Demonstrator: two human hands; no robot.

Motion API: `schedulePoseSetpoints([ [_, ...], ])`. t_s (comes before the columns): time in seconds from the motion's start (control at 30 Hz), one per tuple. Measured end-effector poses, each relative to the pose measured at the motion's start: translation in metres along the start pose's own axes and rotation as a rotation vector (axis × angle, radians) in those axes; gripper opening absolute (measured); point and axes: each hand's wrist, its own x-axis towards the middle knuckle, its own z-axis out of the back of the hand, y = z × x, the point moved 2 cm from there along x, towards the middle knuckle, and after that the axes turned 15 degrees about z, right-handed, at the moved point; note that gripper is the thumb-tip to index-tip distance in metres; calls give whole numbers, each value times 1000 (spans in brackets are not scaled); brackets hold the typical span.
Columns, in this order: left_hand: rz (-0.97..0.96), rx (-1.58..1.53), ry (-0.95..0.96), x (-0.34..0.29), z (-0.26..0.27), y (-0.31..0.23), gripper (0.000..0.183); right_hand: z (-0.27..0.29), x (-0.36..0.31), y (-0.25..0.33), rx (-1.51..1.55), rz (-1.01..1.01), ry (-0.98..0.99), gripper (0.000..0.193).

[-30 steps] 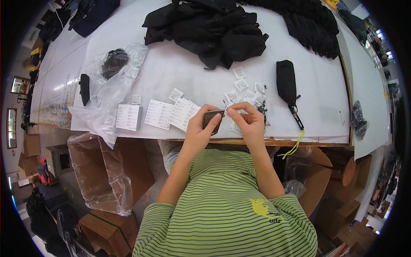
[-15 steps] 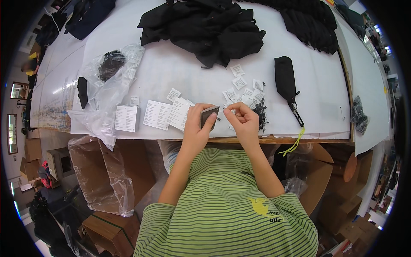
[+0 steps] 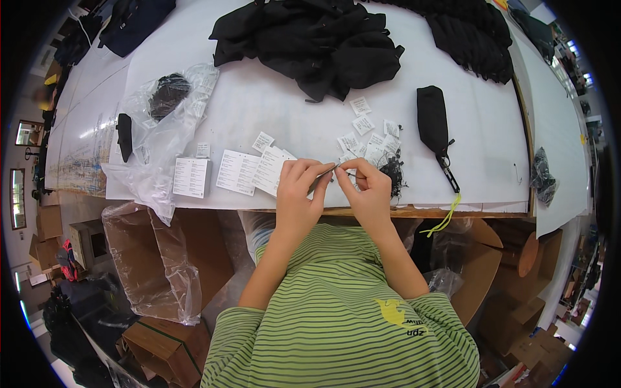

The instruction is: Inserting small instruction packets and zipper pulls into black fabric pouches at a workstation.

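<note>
In front of me, at the near edge of the table, my left hand [image 3: 297, 191] is closed round a thin dark card [image 3: 317, 183], seen nearly edge-on. The fingers of my right hand [image 3: 370, 197] pinch together at the card's upper corner; whatever they hold is too small to make out. Beside the right hand lies a tangle of thin black strings [image 3: 392, 174]. Several small white printed labels [image 3: 363, 125] are scattered just beyond it. White printed cards [image 3: 237, 172] lie left of my left hand, next to a neat stack of cards [image 3: 190, 178].
A black pouch [image 3: 431, 119] with a clip and yellow-green cord [image 3: 445, 212] lies to the right. Black fabric items [image 3: 310, 45] are heaped at the far side. A clear plastic bag [image 3: 162, 136] lies on the left; open cardboard boxes [image 3: 204, 249] stand below the table edge.
My right hand has moved left, bringing its fingertips to the card's corner. The card has turned in my left hand from showing its dark face to nearly edge-on.
</note>
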Motion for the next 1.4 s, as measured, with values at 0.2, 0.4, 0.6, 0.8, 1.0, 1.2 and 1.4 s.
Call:
schedulePoseSetpoints([
  [0.2, 16, -124, 39, 2, 3, 0, 16, 4, 0, -2, 51, -11, -38, 11],
  [0.4, 156, -311, 179, 0, 6, 2, 12, 13, 4, 2, 91, 47, 8, 13],
  [0.6, 490, -833, 619, 7, 10, 22, 15, 23, 7, 9, 152, 43, 177, 13],
  [0.8, 510, -773, 723, 7, 6, 26, 11, 21, 6, -1, 241, -18, 332, 12],
  [1.0, 475, -829, 625, 18, 0, 6, 9, 21, 3, -6, 803, -379, 402, 11],
  [1.2, 267, -536, 731, 88, -52, 31, 15, 32, 5, -25, 617, -331, 214, 12],
  [1.4, 212, 176, -73, 189, -91, 83, 24, 36, 0, -16, 627, -305, 129, 10],
])
